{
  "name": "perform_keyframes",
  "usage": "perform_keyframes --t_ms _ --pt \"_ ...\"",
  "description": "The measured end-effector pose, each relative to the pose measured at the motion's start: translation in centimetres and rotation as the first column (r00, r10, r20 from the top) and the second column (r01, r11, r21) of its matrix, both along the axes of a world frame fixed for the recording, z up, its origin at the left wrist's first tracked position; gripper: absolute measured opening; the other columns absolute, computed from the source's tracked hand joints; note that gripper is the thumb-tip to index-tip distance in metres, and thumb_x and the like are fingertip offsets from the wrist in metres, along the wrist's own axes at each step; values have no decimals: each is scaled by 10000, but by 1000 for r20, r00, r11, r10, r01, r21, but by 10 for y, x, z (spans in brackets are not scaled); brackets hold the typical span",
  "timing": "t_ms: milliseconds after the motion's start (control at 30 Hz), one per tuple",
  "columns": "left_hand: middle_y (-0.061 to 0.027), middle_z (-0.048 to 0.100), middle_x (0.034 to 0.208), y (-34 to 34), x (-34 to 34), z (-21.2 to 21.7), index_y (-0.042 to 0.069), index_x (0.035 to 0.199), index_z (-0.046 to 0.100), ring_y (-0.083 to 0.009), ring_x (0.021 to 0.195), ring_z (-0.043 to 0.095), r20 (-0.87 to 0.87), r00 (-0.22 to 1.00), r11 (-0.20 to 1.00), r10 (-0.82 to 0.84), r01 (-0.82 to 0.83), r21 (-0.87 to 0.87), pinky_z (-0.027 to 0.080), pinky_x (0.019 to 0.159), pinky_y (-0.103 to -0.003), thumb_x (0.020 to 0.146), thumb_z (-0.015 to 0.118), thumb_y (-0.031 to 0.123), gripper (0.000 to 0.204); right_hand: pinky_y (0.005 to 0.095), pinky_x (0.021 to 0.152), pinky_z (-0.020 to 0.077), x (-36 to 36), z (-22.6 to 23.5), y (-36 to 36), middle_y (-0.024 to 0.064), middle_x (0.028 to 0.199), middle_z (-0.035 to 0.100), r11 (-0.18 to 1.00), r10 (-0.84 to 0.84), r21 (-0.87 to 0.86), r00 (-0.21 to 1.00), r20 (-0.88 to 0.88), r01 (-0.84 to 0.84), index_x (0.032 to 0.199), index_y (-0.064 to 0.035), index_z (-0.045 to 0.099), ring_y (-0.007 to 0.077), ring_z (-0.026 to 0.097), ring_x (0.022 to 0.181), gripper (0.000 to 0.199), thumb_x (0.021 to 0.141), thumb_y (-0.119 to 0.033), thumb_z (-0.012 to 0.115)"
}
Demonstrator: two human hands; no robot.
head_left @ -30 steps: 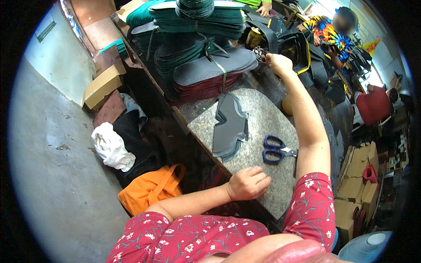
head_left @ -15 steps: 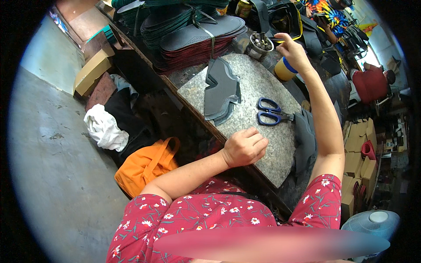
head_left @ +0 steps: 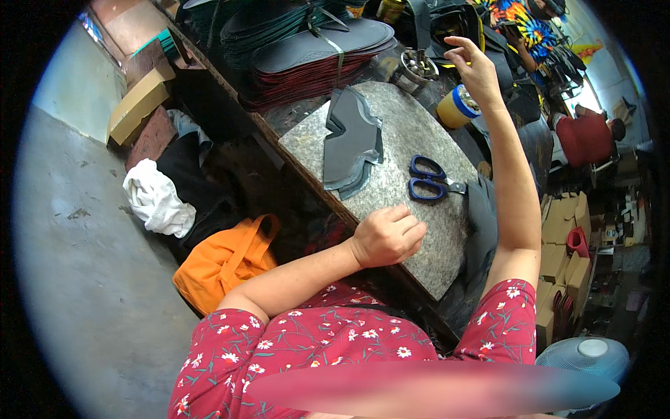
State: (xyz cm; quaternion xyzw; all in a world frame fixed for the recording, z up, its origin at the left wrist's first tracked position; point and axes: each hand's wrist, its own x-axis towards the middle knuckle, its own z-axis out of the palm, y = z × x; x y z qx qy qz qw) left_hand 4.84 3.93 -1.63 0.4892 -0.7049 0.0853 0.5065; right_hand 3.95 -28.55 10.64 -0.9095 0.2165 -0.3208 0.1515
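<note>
My left hand (head_left: 389,236) rests closed near the front edge of a speckled stone slab (head_left: 405,122), fingers curled in, with nothing showing in it. Raised beyond the slab's far right side, my right hand (head_left: 480,75) has bent, parted fingers and holds nothing. Just below it stands a yellow jar (head_left: 452,112) with a blue rim; small contents show inside. To its left is a pot (head_left: 412,78) of metal tools. Blue-handled scissors (head_left: 427,188) lie on the slab, blades pointing right. A stack of dark grey notched cut pieces (head_left: 349,143) lies farther left.
Strapped stacks of sole-shaped sheets (head_left: 314,52) stand at the back. Dark sheets (head_left: 483,230) lie along the slab's right side. An orange bag (head_left: 230,262) and white cloth (head_left: 157,199) are at left. A fan (head_left: 590,356) and cardboard boxes (head_left: 558,244) stand right; a person in red (head_left: 583,136) sits beyond.
My right hand has lifted up and away from the yellow jar, its fingers spreading, and the jar's top shows more. My left hand has stayed in place. The view has shifted slightly.
</note>
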Motion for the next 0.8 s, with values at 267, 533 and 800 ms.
perform_keyframes --t_ms 267,533,800 --pt "-6 559 754 0 3 -4 70 880 624 -183 704 576 -24 998 998 -54 53 -13 492 588 -302 691 703 138 216 338 839 525 41 -27 -58 128 1010 720 992 -78 -109 979 -188 58 1194 -147 676 240 696 941 298 901 -179 629" --pt "-5 501 724 -1 2 -4 95 841 586 -178 703 551 -18 999 999 -37 37 -26 472 586 -298 679 692 199 219 381 860 525 59 -27 -35 119 1007 712 951 -119 -308 960 -253 37 1145 -163 699 306 675 952 243 932 -226 602" --pt "-6 476 714 -1 2 -5 108 818 564 -178 697 537 -19 999 998 -48 47 -39 462 590 -299 680 685 226 218 360 810 535 49 -17 19 73 988 715 887 -161 -457 881 -446 -69 1066 -166 717 245 684 903 241 859 -288 691"
